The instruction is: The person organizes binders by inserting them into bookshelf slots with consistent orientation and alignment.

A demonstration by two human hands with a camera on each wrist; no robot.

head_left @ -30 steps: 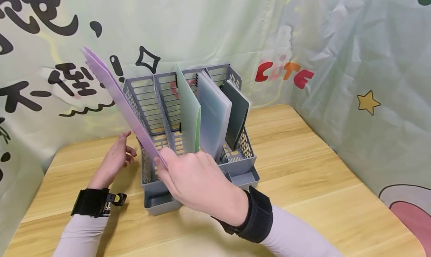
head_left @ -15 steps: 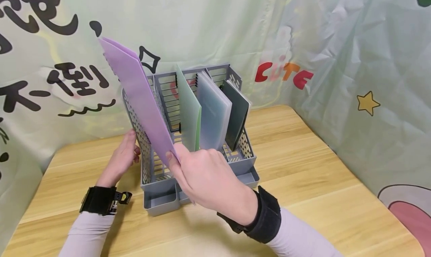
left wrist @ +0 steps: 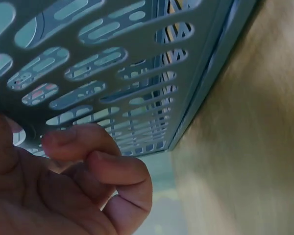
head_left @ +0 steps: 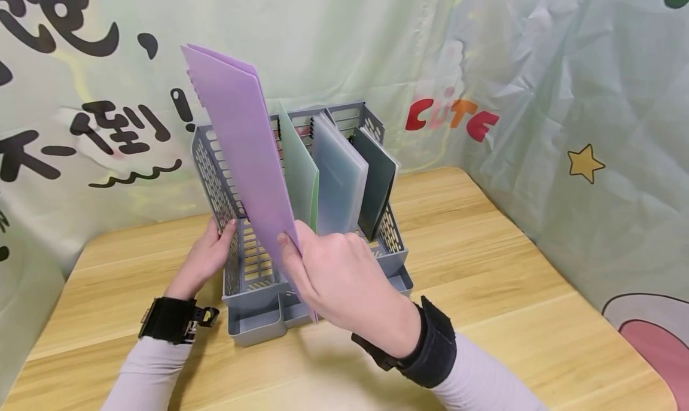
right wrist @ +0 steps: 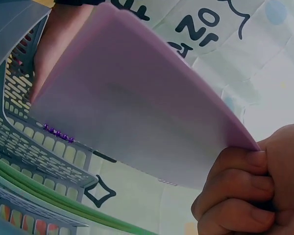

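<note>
In the head view, my right hand (head_left: 344, 279) grips a purple loose-leaf notebook (head_left: 242, 136) at its lower corner. The notebook stands tilted above the left part of a grey desktop file rack (head_left: 253, 297). Purple binding rings show along one edge in the right wrist view, where curled fingers (right wrist: 240, 196) hold the cover. My left hand (head_left: 207, 255) is at the rack's left side wall, thumb over the wall. The left wrist view has its bent fingers (left wrist: 117, 166) outside that slotted wall (left wrist: 88, 93).
Inside the rack stand a green notebook (head_left: 301, 171), a clear-covered bluish one (head_left: 339, 177) and a dark one (head_left: 377, 183). Small trays (head_left: 255, 324) line the rack's front. The wooden table (head_left: 484, 267) meets printed cloth (head_left: 350, 40) behind and at the right.
My right hand has carried the purple notebook rightward and turned its cover more toward the head camera. My left hand has moved right, from beside the rack onto its side wall.
</note>
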